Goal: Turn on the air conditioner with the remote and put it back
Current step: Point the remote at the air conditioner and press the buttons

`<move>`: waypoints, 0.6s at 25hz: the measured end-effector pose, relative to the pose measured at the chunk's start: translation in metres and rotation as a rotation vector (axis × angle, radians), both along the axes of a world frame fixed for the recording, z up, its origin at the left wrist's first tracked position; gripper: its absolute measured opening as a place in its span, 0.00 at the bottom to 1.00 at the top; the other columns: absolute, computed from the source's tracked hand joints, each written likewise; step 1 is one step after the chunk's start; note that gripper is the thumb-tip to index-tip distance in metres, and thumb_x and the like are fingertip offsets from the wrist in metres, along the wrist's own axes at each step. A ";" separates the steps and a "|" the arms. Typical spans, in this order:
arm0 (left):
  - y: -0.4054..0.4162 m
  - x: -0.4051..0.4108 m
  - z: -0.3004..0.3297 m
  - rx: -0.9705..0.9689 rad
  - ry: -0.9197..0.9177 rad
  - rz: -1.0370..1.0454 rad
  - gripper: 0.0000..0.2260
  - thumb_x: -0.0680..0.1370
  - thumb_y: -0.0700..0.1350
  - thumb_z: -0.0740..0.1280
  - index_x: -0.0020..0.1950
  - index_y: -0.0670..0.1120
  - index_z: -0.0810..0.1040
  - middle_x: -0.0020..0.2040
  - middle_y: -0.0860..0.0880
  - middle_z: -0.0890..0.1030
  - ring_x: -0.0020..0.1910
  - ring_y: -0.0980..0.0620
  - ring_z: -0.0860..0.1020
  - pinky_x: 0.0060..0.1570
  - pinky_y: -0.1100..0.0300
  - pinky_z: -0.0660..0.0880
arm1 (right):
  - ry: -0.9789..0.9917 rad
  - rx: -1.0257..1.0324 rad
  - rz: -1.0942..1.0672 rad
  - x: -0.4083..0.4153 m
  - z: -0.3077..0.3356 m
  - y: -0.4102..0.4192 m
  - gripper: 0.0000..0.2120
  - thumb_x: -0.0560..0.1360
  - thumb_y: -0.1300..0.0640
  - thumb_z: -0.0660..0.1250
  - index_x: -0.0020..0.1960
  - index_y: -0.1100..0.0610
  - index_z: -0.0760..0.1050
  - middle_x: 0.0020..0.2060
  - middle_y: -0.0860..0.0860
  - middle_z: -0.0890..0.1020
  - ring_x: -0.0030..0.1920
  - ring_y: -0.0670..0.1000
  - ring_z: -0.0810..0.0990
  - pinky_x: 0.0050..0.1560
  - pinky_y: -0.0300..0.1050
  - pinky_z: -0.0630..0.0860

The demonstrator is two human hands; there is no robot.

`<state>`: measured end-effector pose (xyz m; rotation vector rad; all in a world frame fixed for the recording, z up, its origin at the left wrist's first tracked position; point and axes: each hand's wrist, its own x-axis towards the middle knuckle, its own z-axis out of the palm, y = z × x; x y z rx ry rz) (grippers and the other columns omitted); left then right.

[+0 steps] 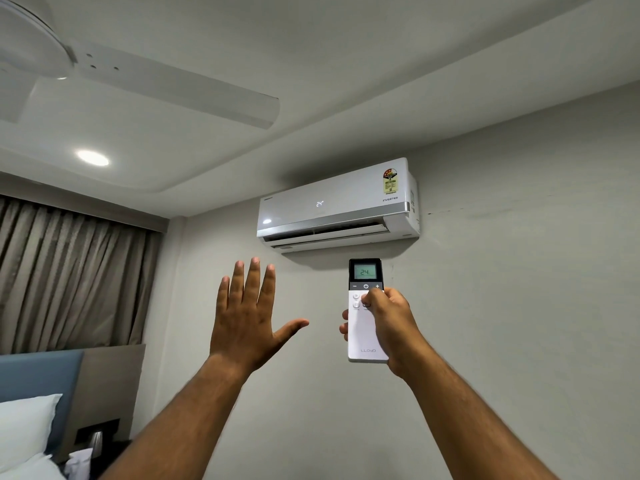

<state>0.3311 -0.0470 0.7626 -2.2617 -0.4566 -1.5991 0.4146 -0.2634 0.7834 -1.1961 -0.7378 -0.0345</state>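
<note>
A white wall-mounted air conditioner (337,206) hangs high on the grey wall; its front shows "24" and its bottom flap is slightly open. Just below it, my right hand (389,323) is shut on a white remote (365,327) held upright and pointed at the unit. The remote's screen also reads 24, and my thumb rests on its buttons below the power key. My left hand (247,313) is raised to the left of the remote, flat, fingers spread, holding nothing.
A white ceiling fan (138,84) and a lit round ceiling light (92,157) are above left. Brown curtains (69,275) cover the left wall. A bed with a blue headboard (38,372) and white pillow (24,427) sits at bottom left, beside a dark bedside surface (98,441).
</note>
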 end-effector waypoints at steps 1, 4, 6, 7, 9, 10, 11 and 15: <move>0.001 0.000 0.000 -0.001 0.000 -0.001 0.47 0.71 0.76 0.45 0.79 0.44 0.49 0.80 0.40 0.50 0.79 0.38 0.47 0.76 0.39 0.52 | 0.000 0.000 0.000 0.000 0.000 0.001 0.05 0.78 0.58 0.59 0.52 0.58 0.70 0.40 0.63 0.85 0.30 0.59 0.86 0.31 0.49 0.81; 0.003 -0.001 0.000 -0.004 -0.001 -0.004 0.47 0.71 0.76 0.45 0.79 0.44 0.48 0.80 0.40 0.50 0.79 0.39 0.47 0.76 0.39 0.51 | -0.003 -0.003 -0.007 0.001 -0.002 0.002 0.05 0.78 0.58 0.59 0.52 0.58 0.70 0.41 0.64 0.85 0.30 0.59 0.86 0.31 0.49 0.81; 0.005 -0.001 -0.001 -0.006 -0.004 -0.006 0.47 0.71 0.76 0.45 0.79 0.44 0.48 0.80 0.41 0.50 0.79 0.39 0.47 0.76 0.39 0.51 | -0.002 -0.010 -0.016 0.002 -0.003 0.002 0.05 0.78 0.57 0.59 0.52 0.57 0.71 0.41 0.63 0.85 0.30 0.58 0.86 0.31 0.49 0.82; 0.005 -0.001 -0.002 -0.007 -0.001 -0.005 0.48 0.71 0.76 0.45 0.79 0.44 0.48 0.80 0.41 0.50 0.79 0.39 0.47 0.76 0.39 0.51 | -0.001 -0.012 -0.018 0.002 -0.003 0.002 0.05 0.78 0.57 0.59 0.52 0.57 0.71 0.41 0.63 0.85 0.30 0.58 0.86 0.31 0.49 0.82; 0.006 -0.001 -0.003 -0.007 0.000 -0.004 0.48 0.71 0.77 0.45 0.79 0.44 0.48 0.80 0.41 0.50 0.79 0.39 0.46 0.76 0.39 0.51 | 0.002 -0.010 -0.015 0.002 -0.004 0.002 0.06 0.78 0.58 0.58 0.53 0.58 0.71 0.41 0.63 0.85 0.30 0.58 0.86 0.30 0.49 0.82; 0.006 0.000 -0.003 -0.007 0.000 -0.004 0.48 0.71 0.77 0.45 0.79 0.44 0.48 0.80 0.41 0.50 0.79 0.39 0.47 0.76 0.39 0.51 | 0.003 -0.009 -0.013 0.002 -0.005 0.002 0.06 0.78 0.58 0.59 0.53 0.58 0.70 0.40 0.63 0.85 0.30 0.58 0.86 0.30 0.49 0.82; 0.006 0.000 -0.004 -0.007 -0.001 -0.004 0.48 0.71 0.77 0.45 0.79 0.44 0.48 0.80 0.41 0.50 0.79 0.39 0.47 0.76 0.39 0.51 | 0.003 -0.008 -0.010 0.001 -0.006 0.002 0.06 0.78 0.58 0.59 0.52 0.58 0.70 0.40 0.63 0.85 0.30 0.58 0.86 0.30 0.49 0.82; 0.007 -0.001 -0.005 -0.013 0.002 -0.008 0.48 0.71 0.77 0.45 0.79 0.44 0.48 0.80 0.41 0.50 0.79 0.39 0.46 0.76 0.38 0.52 | 0.007 -0.006 -0.002 0.001 -0.007 0.002 0.05 0.78 0.59 0.58 0.52 0.59 0.70 0.40 0.63 0.85 0.30 0.59 0.85 0.31 0.49 0.81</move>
